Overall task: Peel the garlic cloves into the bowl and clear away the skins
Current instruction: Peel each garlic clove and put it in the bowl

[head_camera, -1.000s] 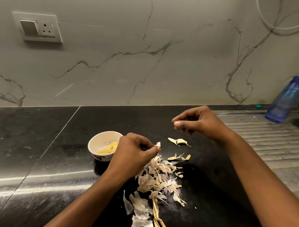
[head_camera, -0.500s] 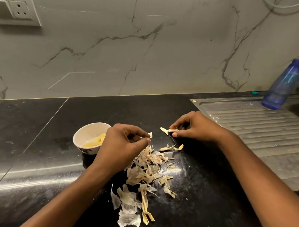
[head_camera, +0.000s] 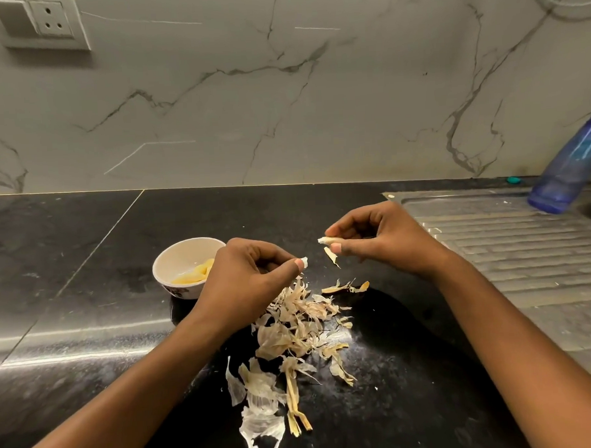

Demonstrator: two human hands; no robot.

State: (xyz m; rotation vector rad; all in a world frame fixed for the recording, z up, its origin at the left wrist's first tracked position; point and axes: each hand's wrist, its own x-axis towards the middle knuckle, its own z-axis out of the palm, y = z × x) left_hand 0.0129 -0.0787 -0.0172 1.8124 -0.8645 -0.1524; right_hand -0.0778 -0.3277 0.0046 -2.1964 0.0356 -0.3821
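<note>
Glossy black polished stone counter [head_camera: 86,267] meets a grey-veined, smooth marble-look wall [head_camera: 282,106]. Ridged, matt steel drainboard [head_camera: 526,264] at right; dry, papery pale garlic skins [head_camera: 298,328]; glazed white ceramic bowl [head_camera: 173,256].

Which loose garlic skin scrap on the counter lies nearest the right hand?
The small pale pointed scrap, alone beside the thumb of the right hand; the rest lie nearer the person, around the papery pile.

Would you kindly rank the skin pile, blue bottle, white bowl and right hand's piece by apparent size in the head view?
1. skin pile
2. blue bottle and white bowl: near alike, bottle cropped, so unranked
3. garlic piece in the right hand
</note>
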